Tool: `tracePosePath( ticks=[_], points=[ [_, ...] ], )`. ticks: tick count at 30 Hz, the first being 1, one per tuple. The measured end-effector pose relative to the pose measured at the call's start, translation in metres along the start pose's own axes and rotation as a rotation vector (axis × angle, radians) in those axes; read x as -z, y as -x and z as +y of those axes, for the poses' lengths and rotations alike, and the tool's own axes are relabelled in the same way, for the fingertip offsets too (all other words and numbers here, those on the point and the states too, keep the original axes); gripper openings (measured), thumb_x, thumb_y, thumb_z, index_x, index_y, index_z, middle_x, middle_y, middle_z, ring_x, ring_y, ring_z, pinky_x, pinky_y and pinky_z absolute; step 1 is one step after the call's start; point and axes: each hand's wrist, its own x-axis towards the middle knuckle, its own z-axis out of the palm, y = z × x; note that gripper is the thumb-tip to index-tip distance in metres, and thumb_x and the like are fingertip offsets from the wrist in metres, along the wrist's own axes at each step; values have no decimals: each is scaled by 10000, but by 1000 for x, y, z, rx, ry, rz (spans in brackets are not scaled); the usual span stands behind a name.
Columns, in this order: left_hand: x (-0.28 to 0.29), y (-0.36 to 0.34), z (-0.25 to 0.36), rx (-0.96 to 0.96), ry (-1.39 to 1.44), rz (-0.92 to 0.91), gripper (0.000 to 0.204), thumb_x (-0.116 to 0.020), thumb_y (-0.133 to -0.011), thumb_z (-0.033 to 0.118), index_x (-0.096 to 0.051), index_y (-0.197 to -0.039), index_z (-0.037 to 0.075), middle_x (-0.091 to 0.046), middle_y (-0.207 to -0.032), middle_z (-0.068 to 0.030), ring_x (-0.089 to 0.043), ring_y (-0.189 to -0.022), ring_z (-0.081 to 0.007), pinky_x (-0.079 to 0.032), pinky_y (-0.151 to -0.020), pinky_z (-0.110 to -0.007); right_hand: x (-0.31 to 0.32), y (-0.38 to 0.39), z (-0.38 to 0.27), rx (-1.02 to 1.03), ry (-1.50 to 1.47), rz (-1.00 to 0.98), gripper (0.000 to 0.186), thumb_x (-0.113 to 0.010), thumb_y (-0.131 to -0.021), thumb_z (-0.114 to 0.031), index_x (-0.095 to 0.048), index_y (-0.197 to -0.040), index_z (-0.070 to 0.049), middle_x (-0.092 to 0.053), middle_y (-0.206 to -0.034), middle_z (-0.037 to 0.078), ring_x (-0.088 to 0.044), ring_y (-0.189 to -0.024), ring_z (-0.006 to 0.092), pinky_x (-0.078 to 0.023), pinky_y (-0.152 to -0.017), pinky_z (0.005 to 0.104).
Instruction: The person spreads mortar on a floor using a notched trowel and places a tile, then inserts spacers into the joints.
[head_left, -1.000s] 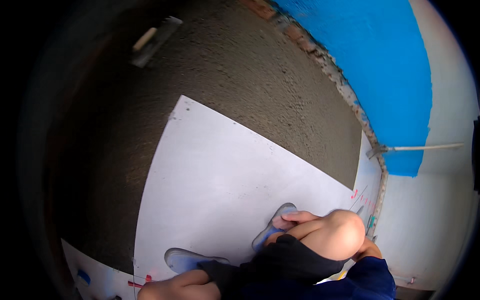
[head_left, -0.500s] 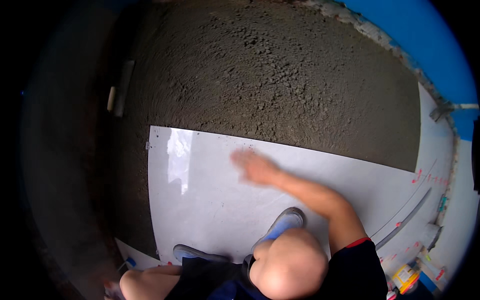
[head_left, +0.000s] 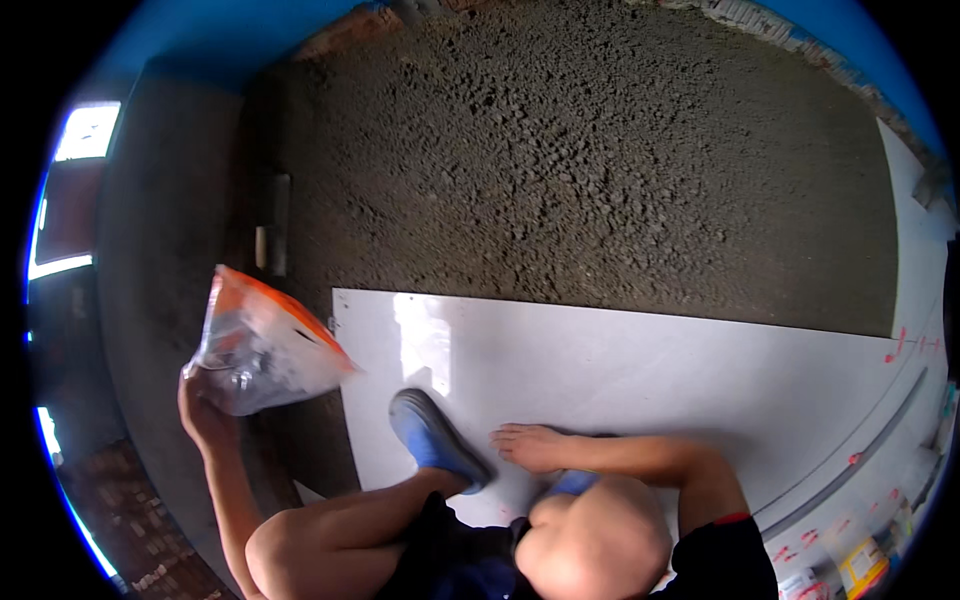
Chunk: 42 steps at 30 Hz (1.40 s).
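Plastic bag (head_left: pixel 262 360), clear and whitish with an orange upper edge, held up at left, overlapping in view the left edge of the white tile (head_left: pixel 600 375). Left hand (head_left: pixel 212 415) clamped on the bag's lower left side, fingers partly hidden by it. Right hand (head_left: pixel 535 447) low near the right knee (head_left: pixel 600 540), palm down, fingers stretched out and close together, nothing seen in the grip; cannot tell if touching the tile. Blue slipper (head_left: pixel 428 435) on the left foot, planted on the tile. Tile glossy, bright reflection near its upper left, red marks (head_left: pixel 895 345) on the pale flooring at right. Farther out, grey mortar (head_left: pixel 560 180), lumpy in the middle, smoother at right. Trowel (head_left: pixel 281 225) with pale handle flat on the mortar's left side. Beyond, broken masonry edge (head_left: pixel 745 15), blue wall (head_left: pixel 210 55), grey wall (head_left: pixel 165 260) at left, bright opening (head_left: pixel 88 130) past it. Versus half a second ago: bag newly in view, right hand drawn back from the tile's far part, left slipper swung forward, more of the room's left side showing, trowel in the same place.
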Motion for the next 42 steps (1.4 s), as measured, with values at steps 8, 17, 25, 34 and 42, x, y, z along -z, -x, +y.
tracePosePath(
  ticks=[8,17,25,34,42],
  points=[
    [-23,4,-6,1,-81,-304,261,-558,-958,192,-621,-1127,3,-655,-924,-35,-624,-764,-104,-498,-645,-223,51,-98,97,-14,116,310,437,-552,-945,-213,-576,-1354,-60,-545,-1461,86,-419,-1435,220,-269,-1234,400],
    [38,53,-10,3,-29,104,273,-524,-964,174,-620,-1154,4,-684,-990,-68,-656,-766,-120,-542,-597,-235,114,-213,139,-82,350,234,621,-599,-962,-352,-471,-1467,-15,-400,-1582,100,-283,-1509,245,-188,-1254,411],
    [70,108,-26,177,-8,215,247,-573,-931,201,-602,-1073,1,-616,-778,-29,-541,-559,-94,-383,-415,-212,99,-332,161,33,465,166,626,-561,-976,-372,-461,-1477,-9,-384,-1598,111,-301,-1501,262,-189,-1246,418],
    [50,120,-45,417,-102,21,274,-700,-925,230,-632,-1060,2,-670,-806,-62,-562,-600,-103,-404,-534,-228,107,-275,102,-152,15,526,570,-599,-978,-273,-463,-1457,4,-414,-1531,207,-374,-1441,366,-289,-1203,488],
    [-51,111,-56,602,-281,-537,500,-676,-882,330,-592,-1216,-32,-684,-987,-119,-653,-817,-182,-515,-727,-304,70,-133,13,-219,-1527,346,971,-758,-913,-204,-106,-1623,-89,-380,-1544,136,-391,-1405,273,-357,-1163,463]
  ],
)
